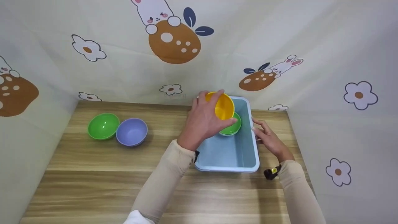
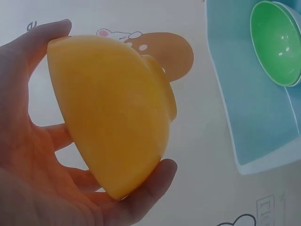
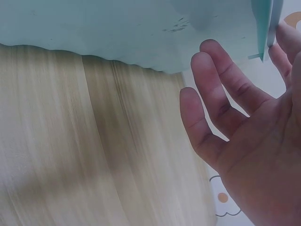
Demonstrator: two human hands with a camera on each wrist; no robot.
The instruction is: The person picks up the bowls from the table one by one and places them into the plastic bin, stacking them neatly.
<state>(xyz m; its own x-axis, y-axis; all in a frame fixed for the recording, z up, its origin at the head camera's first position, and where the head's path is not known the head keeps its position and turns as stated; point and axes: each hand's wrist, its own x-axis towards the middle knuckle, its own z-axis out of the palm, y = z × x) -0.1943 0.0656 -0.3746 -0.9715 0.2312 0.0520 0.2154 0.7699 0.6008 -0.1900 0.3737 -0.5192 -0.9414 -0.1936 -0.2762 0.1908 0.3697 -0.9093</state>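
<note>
My left hand (image 1: 203,116) grips a yellow bowl (image 1: 226,107) by its rim, tilted above the far part of a light blue basin (image 1: 228,169). The left wrist view shows the bowl's rounded outside (image 2: 113,108) and foot, fingers and thumb spread around the rim. Below it in the basin sits a green bowl (image 1: 234,126), partly hidden, with a pale rim showing beneath it. At the basin's right side, my right hand (image 1: 270,140) touches the rim with its fingertips. Several of its fingers (image 3: 207,80) are spread and loosely bent near the outer wall.
Another green bowl (image 1: 103,126) and a purple bowl (image 1: 132,132) stand side by side on the left of the wooden table (image 1: 108,180). A patterned cloth (image 1: 124,74) hangs behind the table and along both sides.
</note>
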